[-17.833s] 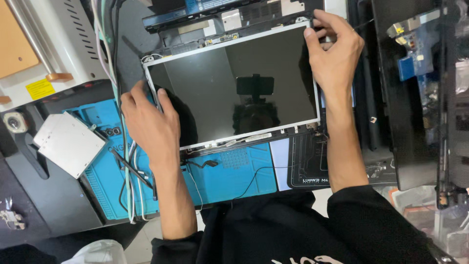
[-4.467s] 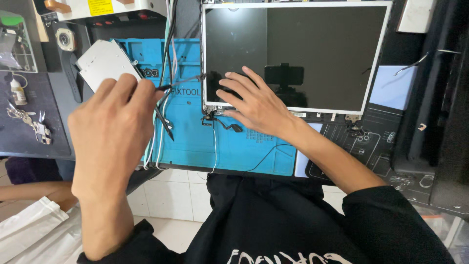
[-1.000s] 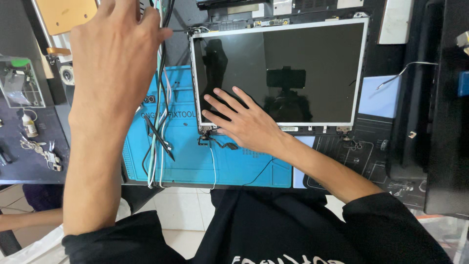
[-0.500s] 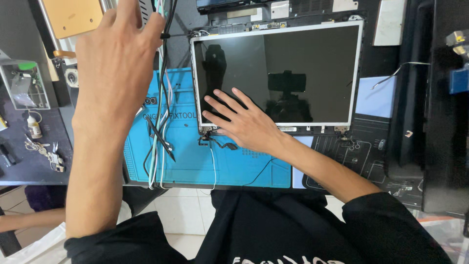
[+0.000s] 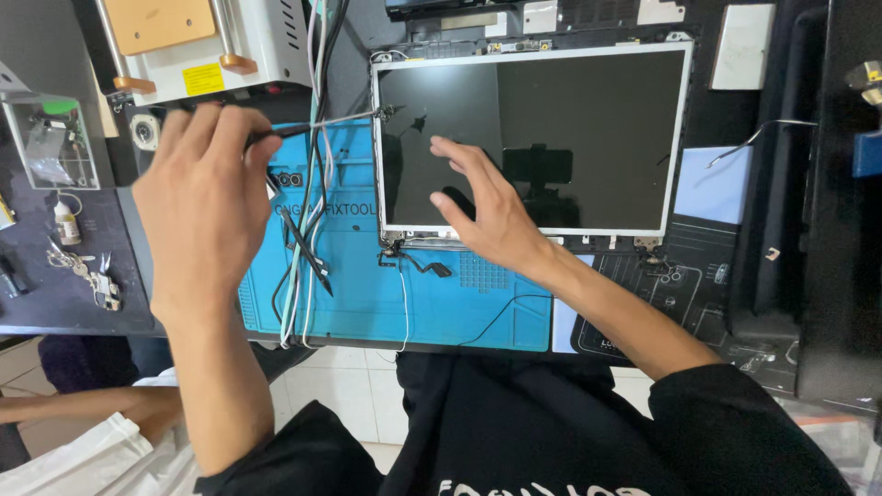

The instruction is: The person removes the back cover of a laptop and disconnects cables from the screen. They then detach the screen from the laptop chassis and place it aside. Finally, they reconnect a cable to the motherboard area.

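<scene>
Right hand point(image 5: 491, 216) on screen panel point(image 5: 551, 119)

Black top, white lettering; sleeves pushed up, forearms bare.

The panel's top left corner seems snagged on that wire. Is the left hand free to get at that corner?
Probably yes. The left hand hangs just left of the screen panel, its grip on a thin tool pointing at that corner; only hanging cables cross between.
</scene>
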